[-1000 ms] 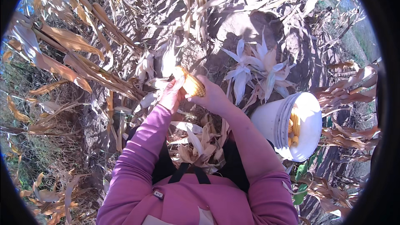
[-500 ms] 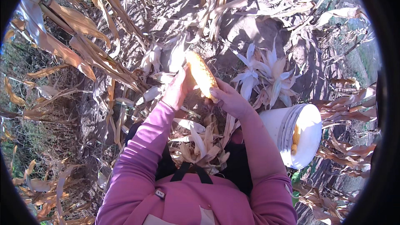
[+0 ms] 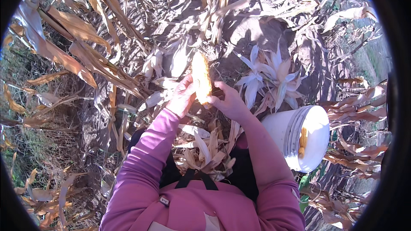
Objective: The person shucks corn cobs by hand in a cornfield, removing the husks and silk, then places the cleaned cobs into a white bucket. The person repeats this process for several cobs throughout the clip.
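A husked yellow ear of corn stands nearly upright in the middle of the view, with bright sun on it. My left hand is closed around its left side. At the ear's lower end, the thumb of my right hand touches or nearly touches the kernels. The index finger of that hand is raised apart from the thumb, to the right of the ear. Whether its other fingers reach under the ear is hidden.
A white bucket lies tipped on its side at the right, with corn ears inside. Pale opened husks sit beyond it. Loose husks lie between my legs. Dry corn stalks lean in from the left.
The ear has turned more upright and shifted slightly left. My right hand's index finger has come away from the ear, while my left hand keeps its hold.
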Tool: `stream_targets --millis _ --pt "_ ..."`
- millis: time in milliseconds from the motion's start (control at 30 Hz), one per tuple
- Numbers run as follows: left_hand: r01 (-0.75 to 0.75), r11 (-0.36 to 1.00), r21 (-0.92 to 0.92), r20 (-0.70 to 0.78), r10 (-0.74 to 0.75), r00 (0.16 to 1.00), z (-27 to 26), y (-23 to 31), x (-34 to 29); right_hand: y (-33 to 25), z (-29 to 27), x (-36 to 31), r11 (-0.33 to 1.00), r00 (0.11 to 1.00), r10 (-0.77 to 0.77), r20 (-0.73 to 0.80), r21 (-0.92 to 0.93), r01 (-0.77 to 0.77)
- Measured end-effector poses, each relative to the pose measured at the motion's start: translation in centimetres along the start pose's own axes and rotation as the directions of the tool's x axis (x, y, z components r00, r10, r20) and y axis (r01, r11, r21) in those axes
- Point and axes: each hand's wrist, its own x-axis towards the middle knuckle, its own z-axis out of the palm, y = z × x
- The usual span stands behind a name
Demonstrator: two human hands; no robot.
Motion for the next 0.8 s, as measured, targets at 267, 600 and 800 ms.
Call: stream_targets --millis 267,600,800 --pt "0.034 0.984 0.177 -0.083 -0.019 0.996 0.1 -0.4 0.1 -1.3 0.1 -0.1 0.976 0.962 -0.158 -0.225 -0.182 0.118" --pt "0.109 0.942 0.318 -0.129 -0.071 0.989 0.2 -0.3 -0.1 -1.5 -0.6 -0.1 0.942 0.973 -0.144 -0.180 -0.327 0.079" --pt "0.132 0.896 0.423 -0.112 -0.092 0.989 -0.6 -0.2 -0.1 -1.0 -0.8 0.1 0.949 0.988 -0.081 -0.128 -0.313 0.038"
